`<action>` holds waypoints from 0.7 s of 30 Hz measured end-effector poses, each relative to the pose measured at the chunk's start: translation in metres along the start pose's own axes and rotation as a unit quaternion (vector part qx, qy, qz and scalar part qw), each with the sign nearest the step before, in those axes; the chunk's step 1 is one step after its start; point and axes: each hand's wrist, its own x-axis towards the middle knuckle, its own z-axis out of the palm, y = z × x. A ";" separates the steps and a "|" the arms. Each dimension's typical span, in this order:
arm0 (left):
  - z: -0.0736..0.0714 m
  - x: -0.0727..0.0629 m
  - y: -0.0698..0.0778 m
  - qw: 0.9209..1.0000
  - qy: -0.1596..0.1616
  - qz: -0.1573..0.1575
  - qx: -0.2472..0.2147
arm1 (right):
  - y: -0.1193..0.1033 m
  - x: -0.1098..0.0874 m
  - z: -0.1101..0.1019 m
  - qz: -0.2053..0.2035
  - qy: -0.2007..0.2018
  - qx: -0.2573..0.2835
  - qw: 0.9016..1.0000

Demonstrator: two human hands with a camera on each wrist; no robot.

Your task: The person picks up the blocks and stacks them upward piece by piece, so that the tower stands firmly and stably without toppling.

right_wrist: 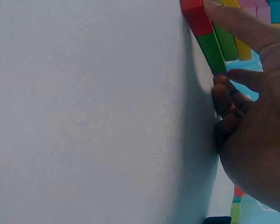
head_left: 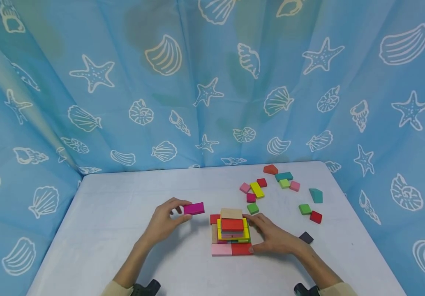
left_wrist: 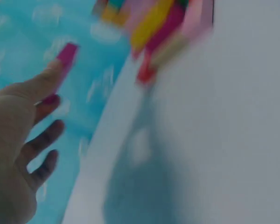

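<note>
Above the white table, to the left of the stack, my left hand (head_left: 164,220) pinches a magenta wooden block (head_left: 194,209) between thumb and fingertips. The same block (left_wrist: 68,55) shows blurred in the left wrist view, with the other fingers spread below it. A tiered stack of colored blocks (head_left: 232,225) stands on the table, with a bare wood piece on top. My right hand (head_left: 271,236) rests against the stack's right side, thumb at the red front corner block (right_wrist: 196,16) and fingers near the end of a green block (right_wrist: 212,52).
Loose blocks lie at the right and back right, among them a yellow block (head_left: 257,190), a teal block (head_left: 316,195) and a red block (head_left: 315,217). A dark block (head_left: 306,237) lies by the right wrist. A blue shell-patterned curtain (head_left: 183,102) surrounds the white table (head_left: 123,197).
</note>
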 end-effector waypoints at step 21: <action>0.071 0.022 0.068 0.989 -0.088 0.013 -0.117 | 0.000 0.000 0.000 -0.001 -0.001 0.003 1.000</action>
